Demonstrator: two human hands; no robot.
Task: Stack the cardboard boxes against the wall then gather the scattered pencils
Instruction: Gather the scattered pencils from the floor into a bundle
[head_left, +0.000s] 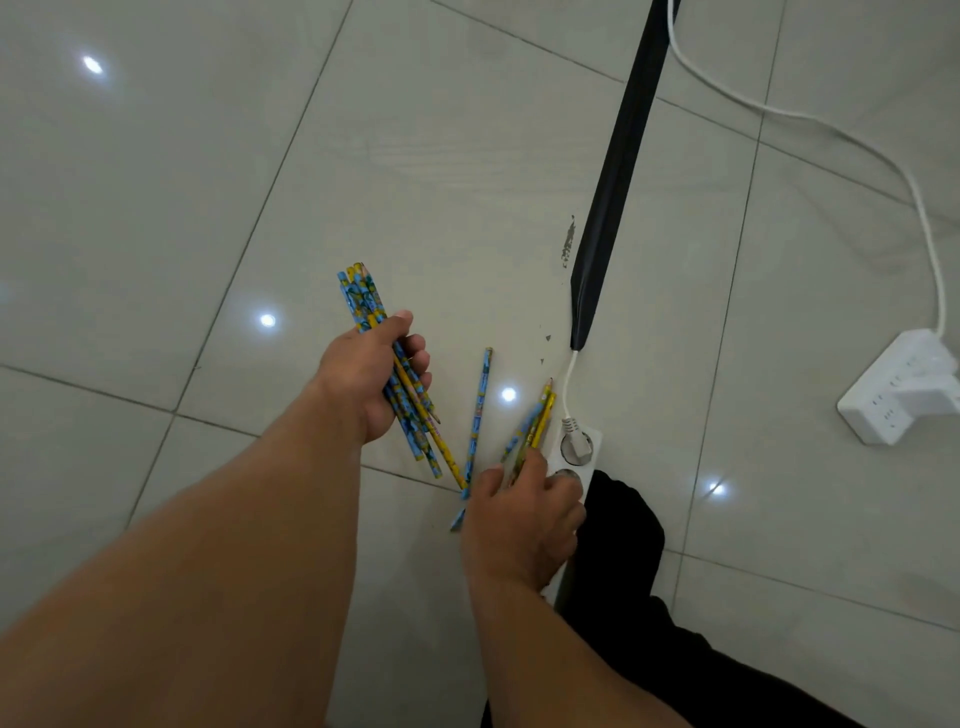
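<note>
Pencils are the step in hand; no boxes and no wall show from here, so I can't judge the stacking. My left hand (363, 384) is curled round a bundle (363, 296) of blue and yellow pencils, held clear of the floor (415, 156). My right hand (519, 519) is down low, its fingers pinching a smaller bunch (537, 426) right over the white power strip (589, 441), just beside the end of the black cable cover (613, 171). One blue pencil (480, 405) lies loose on the tile between my two hands. Its near end runs to the edge of the right hand, and I cannot tell whether the thumb touches it.

Next move, as I read it: lift the smaller bunch away from the plug (571, 434) without snagging its cord (571, 369) and pass it into the bundle. Then I go down for the loose one. The bundle is splayed, so the left grip should ease just enough to take more without spilling any.
</note>
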